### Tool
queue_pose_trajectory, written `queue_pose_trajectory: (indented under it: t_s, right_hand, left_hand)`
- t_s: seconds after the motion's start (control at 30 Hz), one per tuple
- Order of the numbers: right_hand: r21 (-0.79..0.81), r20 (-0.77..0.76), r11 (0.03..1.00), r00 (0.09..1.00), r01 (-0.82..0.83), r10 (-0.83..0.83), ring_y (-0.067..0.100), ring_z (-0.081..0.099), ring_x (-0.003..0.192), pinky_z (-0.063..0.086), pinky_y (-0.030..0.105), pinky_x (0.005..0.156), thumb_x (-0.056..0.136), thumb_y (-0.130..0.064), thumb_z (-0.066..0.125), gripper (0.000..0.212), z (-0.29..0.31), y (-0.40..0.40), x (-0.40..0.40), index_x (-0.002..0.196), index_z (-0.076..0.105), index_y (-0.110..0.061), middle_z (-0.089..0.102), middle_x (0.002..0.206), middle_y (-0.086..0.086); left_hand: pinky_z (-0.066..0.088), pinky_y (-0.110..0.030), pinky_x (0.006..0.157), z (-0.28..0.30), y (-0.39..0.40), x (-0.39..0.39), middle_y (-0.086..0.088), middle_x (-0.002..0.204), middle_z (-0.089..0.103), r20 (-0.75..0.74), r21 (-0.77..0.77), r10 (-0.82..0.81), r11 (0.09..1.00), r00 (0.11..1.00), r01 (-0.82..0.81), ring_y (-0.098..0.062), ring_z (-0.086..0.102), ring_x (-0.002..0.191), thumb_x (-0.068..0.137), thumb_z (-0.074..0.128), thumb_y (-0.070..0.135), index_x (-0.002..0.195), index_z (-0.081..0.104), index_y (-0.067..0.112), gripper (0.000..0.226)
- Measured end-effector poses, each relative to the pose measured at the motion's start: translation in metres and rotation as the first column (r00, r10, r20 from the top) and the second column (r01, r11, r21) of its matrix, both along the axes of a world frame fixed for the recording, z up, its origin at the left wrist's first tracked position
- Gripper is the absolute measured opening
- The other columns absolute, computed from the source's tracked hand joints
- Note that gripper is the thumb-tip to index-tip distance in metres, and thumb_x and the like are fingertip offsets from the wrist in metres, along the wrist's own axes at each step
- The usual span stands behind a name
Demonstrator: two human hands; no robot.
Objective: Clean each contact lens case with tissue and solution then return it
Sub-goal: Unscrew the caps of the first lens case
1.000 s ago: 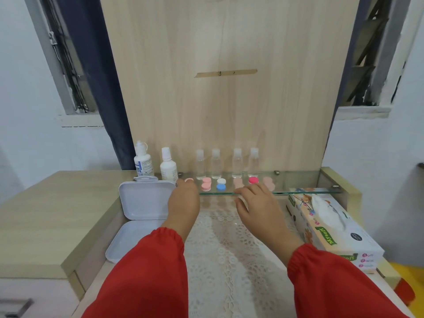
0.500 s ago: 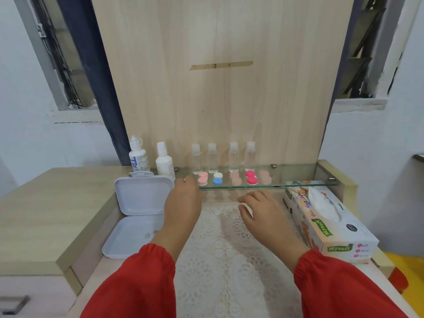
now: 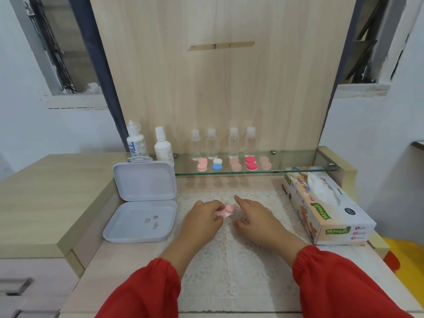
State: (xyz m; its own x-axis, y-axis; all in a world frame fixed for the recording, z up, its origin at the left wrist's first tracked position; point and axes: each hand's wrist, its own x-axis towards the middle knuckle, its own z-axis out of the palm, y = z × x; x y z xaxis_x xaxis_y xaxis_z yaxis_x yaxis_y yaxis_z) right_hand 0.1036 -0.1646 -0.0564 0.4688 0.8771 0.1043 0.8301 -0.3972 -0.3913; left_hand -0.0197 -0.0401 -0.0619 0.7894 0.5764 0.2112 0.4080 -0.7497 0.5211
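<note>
Pale wood panel behind, grey-white walls either side, lace mat (image 3: 231, 260) under both wrists. Left hand (image 3: 203, 220) curled, fingertips pinching a pink case (image 3: 226, 211) by its near-left lobe. Long axis of the case slanting from near-left at the left fingertips to far-right, far lobe pointing toward the right index finger. Lifted or resting on the mat: cannot tell, too blurred. Right hand (image 3: 253, 218) just right of the case, fingers loosely spread and nearly straight, holding nothing, index tip just beyond the case's far lobe; touching or not, cannot tell.

Well beyond the fingertips, a glass shelf (image 3: 298, 169) carrying five more cases in a row: pale pink (image 3: 202, 164), white-and-blue (image 3: 217, 164), peach (image 3: 235, 164), hot pink (image 3: 250, 163), peach (image 3: 265, 163), each with its long axis running front to back. Behind them four clear bottles (image 3: 212, 144) upright. Further left of the left knuckles, an open white box (image 3: 142, 203), lid standing up, three small clear lenses (image 3: 153, 221) lying in its base. Behind the box, two white solution bottles (image 3: 163, 146), upright. Right of the right hand, well apart, a tissue box (image 3: 330, 212) with a tissue poking up from the slot. Red sleeves (image 3: 146, 292) on both forearms.
</note>
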Motion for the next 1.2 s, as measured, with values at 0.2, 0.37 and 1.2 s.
queue_pose_trajectory:
  t_s: [0.2,0.37,1.2]
  right_hand:
    - [0.147,-0.007,0.989,1.0,0.023,-0.022,0.016,0.045,0.122,0.035,0.034,0.103,0.093,-0.031,0.052,0.043,-0.02,0.005,0.004,0.135,0.052,-0.025,0.056,0.128,-0.007]
    - [0.235,-0.023,0.971,0.999,0.042,-0.038,0.01,0.05,0.108,0.038,0.032,0.098,0.093,-0.033,0.058,0.029,-0.029,0.005,0.007,0.12,0.063,-0.026,0.06,0.111,-0.011]
    - [0.256,-0.065,0.964,0.996,0.078,-0.063,0.01,0.05,0.105,0.038,0.031,0.096,0.09,-0.033,0.064,0.03,-0.036,0.012,0.014,0.119,0.066,-0.028,0.06,0.107,-0.01]
  left_hand:
    - [0.04,-0.019,0.084,-0.014,0.007,0.005,0.002,0.105,0.055,0.026,-0.142,-0.068,0.987,0.997,0.071,-0.008,0.051,0.093,0.087,0.059,0.026,0.116,0.063,0.041,0.033]
    - [0.037,-0.016,0.09,-0.026,0.01,0.006,0.001,0.109,0.054,0.073,-0.193,-0.073,0.978,0.995,0.086,-0.006,0.05,0.098,0.091,0.059,0.025,0.123,0.062,0.037,0.035]
    - [0.032,-0.023,0.094,-0.029,0.005,0.015,0.009,0.121,0.051,0.008,0.087,-0.058,0.995,0.998,0.057,-0.014,0.039,0.106,0.1,0.045,0.026,0.124,0.056,0.023,0.026]
